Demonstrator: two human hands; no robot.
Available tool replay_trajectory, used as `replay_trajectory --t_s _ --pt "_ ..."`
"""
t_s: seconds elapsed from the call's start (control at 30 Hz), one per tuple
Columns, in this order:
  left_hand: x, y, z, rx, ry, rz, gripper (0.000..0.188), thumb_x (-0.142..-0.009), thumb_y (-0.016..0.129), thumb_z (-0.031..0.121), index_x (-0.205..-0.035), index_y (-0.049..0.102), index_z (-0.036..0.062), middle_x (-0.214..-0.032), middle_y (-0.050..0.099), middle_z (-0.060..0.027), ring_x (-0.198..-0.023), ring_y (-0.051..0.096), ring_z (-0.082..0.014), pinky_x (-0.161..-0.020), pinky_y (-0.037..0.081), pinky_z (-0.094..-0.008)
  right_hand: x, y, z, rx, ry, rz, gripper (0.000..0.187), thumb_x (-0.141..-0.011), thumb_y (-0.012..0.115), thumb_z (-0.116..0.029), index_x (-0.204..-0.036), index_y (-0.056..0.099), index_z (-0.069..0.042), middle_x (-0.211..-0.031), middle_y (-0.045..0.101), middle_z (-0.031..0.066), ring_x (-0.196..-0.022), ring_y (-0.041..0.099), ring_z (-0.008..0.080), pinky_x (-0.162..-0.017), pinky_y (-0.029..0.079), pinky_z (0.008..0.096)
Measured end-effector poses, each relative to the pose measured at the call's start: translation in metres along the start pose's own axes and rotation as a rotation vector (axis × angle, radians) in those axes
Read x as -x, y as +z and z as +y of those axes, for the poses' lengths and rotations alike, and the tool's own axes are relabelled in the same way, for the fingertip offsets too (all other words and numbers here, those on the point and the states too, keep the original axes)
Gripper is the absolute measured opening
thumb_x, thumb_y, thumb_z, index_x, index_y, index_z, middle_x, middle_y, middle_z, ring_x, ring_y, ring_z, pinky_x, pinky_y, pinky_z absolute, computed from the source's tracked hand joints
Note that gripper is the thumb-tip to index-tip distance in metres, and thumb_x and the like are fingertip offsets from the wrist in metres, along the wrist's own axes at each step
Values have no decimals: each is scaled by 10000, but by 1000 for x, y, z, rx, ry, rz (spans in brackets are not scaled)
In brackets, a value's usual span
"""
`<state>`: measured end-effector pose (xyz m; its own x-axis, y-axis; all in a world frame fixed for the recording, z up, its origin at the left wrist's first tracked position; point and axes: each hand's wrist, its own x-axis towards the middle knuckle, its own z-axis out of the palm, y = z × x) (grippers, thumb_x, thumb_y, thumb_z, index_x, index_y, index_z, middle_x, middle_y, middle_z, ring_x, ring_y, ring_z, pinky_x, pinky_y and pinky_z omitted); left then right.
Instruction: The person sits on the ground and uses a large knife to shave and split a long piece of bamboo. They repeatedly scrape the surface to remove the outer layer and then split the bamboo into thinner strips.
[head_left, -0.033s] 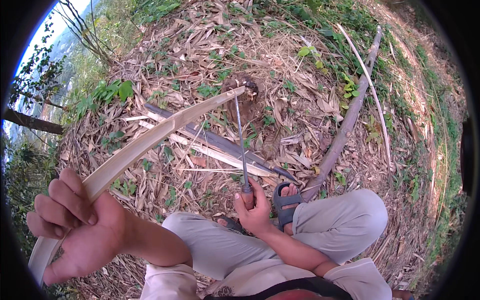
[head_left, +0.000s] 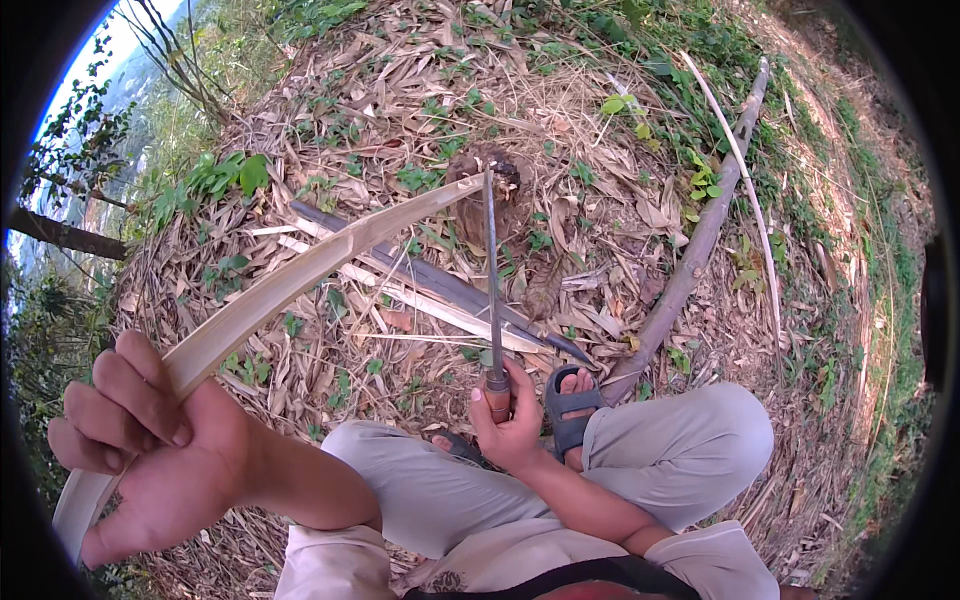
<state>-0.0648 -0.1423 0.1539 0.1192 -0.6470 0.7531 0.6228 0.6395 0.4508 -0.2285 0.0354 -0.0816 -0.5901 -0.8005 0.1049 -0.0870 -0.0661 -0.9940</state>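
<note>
My left hand (head_left: 165, 450) is closed around a long, pale split bamboo strip (head_left: 290, 280). The strip slants up and to the right, its far end against a brown stump (head_left: 483, 205). In my right hand (head_left: 510, 415) is the wooden handle of a long, narrow-bladed knife (head_left: 493, 270). Its blade points away from me, and the tip overlaps the strip's far end in the picture; whether they touch I cannot tell. Both hands are low, in front of my bent knees.
Behind the strip, a dark pole (head_left: 430, 280) and pale split pieces (head_left: 420, 302) lie on dry leaves. To the right rests a thick brown branch (head_left: 695, 255), with a thin pale stick (head_left: 745, 175) across it. My sandalled foot (head_left: 573, 405) is beside the right hand.
The knife has turned slightly, showing more of its blade, and its tip has shifted a little right along the strip's end. My left hand and the strip have barely moved.
</note>
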Motion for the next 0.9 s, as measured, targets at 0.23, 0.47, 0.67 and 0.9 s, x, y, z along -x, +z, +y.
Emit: replay_trajectory --t_s 0.23,0.47,0.67,0.9 --pt "-2 21 -2 -13 -22 19 672 -874 449 783 -637 288 175 -557 262 14 -454 233 -101 -539 190 -291 -35 -19 9 190 -279 -146 558 -950 677 -58 -1450 438 7 -952 640 142 -705 646 194 -625 520 296" --pt "3 48 -8 -238 84 359 678 -866 444 773 -615 268 168 -532 244 8 -449 215 -103 -528 194 -280 -88 -24 21 462 35 -45 419 -988 646 -135 -1354 521 26 -634 507 17 -547 443 70 -520 391 259" --pt "-6 74 -18 -312 123 438 596 -881 498 655 -615 264 175 -539 225 8 -453 216 -104 -528 193 -279 -61 -22 1 262 -271 -157 394 -999 648 -194 -1307 545 28 -786 609 51 -596 535 79 -552 428 253" --pt "-7 96 -34 -787 322 700 625 -847 554 679 -613 256 182 -547 210 13 -455 208 -105 -536 180 -285 -91 -29 27 425 -200 -52 423 -993 645 -334 -1249 538 -15 -750 633 146 -633 623 307 -586 489 406"
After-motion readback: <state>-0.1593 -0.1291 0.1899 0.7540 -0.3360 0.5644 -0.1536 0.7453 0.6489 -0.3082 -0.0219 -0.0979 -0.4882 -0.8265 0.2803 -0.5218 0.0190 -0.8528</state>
